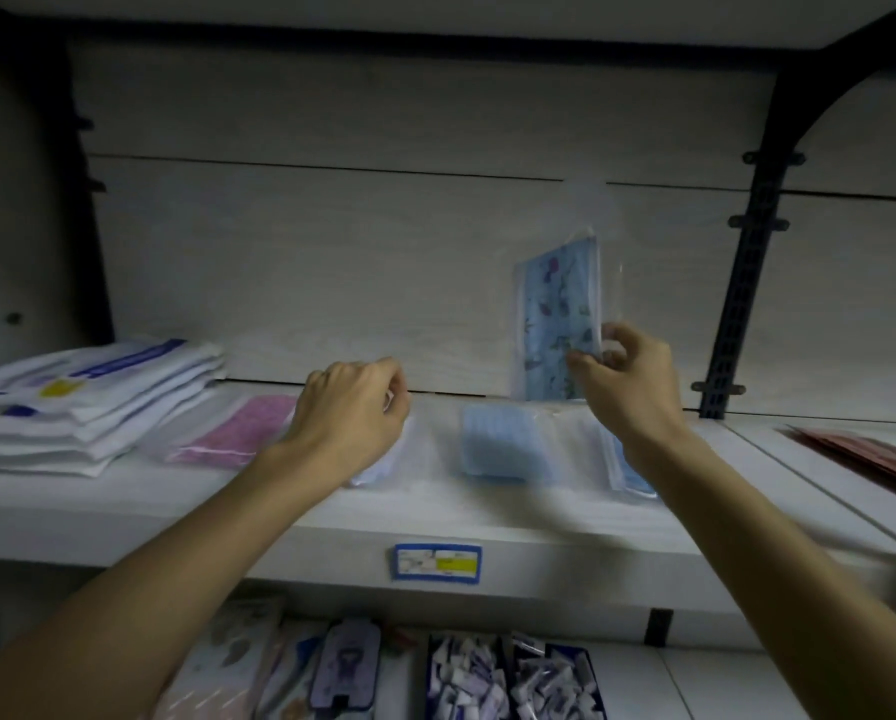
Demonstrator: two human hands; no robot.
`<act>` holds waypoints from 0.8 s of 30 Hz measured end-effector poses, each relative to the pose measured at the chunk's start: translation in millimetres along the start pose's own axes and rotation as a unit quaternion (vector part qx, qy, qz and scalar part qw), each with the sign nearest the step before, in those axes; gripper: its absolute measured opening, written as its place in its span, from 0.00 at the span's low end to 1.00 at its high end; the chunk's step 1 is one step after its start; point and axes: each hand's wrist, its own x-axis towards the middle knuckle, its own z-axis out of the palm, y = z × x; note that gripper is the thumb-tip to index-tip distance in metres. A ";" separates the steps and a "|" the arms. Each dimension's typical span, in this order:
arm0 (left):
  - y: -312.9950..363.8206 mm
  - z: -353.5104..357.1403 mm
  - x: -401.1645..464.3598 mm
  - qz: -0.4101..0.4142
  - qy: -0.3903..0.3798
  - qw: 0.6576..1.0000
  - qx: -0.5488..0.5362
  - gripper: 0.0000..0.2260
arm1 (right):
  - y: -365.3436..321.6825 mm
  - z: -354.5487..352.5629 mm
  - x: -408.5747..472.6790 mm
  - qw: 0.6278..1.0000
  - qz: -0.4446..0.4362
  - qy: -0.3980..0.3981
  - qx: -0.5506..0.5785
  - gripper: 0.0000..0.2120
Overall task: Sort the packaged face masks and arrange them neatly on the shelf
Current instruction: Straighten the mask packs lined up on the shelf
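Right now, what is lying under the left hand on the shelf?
A clear mask packet shows under the left hand, its white corner sticking out below the wrist. Beside it lies a pink mask packet. The hand covers the rest, so its pattern cannot be seen.

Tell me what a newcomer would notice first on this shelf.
The right hand pinches a patterned blue mask pack, held upright against the back wall. The left hand rests, fingers curled, on packs lying flat beside a pink mask pack. A stack of white packets sits far left.
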 end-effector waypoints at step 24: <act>-150.1 -73.6 -50.0 0.066 -0.028 0.997 -0.036 0.04 | -73.5 167.5 -83.2 0.995 0.085 -0.052 -0.025 0.10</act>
